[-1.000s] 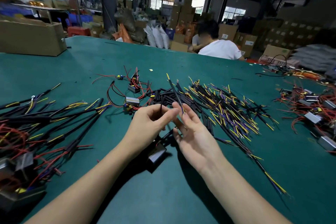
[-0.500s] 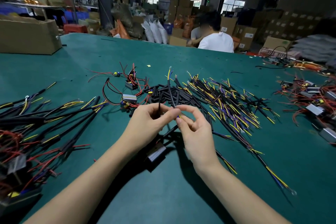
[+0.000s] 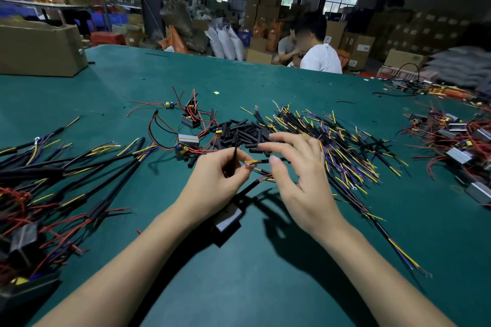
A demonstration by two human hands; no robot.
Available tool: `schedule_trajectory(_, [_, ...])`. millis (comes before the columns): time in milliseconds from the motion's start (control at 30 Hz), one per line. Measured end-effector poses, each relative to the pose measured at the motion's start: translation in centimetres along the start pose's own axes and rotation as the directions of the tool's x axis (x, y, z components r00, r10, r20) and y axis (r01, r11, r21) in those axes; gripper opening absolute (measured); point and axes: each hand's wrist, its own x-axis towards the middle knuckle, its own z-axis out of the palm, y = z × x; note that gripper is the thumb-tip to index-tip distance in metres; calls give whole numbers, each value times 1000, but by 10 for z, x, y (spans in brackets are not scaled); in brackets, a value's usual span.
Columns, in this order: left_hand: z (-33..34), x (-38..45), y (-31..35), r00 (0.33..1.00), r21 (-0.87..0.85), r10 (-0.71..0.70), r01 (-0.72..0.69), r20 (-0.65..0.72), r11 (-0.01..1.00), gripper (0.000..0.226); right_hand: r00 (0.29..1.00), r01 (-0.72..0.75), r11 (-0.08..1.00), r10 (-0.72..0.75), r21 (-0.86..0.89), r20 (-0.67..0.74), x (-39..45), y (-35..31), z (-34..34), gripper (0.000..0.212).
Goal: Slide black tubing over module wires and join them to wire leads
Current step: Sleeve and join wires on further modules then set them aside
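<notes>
Pinching wire lead (image 3: pixel 255 161), left hand (image 3: pixel 220 183); right hand (image 3: pixel 300 180) seemingly released.

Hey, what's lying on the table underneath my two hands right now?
A small grey module lies on the green table below the left hand and right hand. Its upper end and where its wires attach are covered.

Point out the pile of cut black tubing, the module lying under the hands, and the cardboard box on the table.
pile of cut black tubing (image 3: pixel 240 131): head view, middle of the heap.
module (image 3: pixel 229 220): head view, its grey side face.
cardboard box (image 3: pixel 39 52): head view, its front wall.
</notes>
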Motion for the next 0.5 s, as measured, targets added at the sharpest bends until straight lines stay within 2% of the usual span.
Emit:
schedule_trajectory(100, [-3,0,1,998,-114,-26,32,57,993,9,994,43,997,-37,-57,100,0,9,-6,20])
schedule_trajectory(267, [-6,0,3,992,-227,-80,99,94,969,12,1000,3,991,-7,133,27,1,11,-5,8])
schedule_trajectory(400, [-4,0,5,991,-282,-121,133,60,950,9,996,-82,978,72,194,55,2,16,-6,8])
schedule_trajectory(500, [-2,1,3,986,-278,-168,166,18,946,15,994,-70,989,58,132,93,1,17,-7,8])
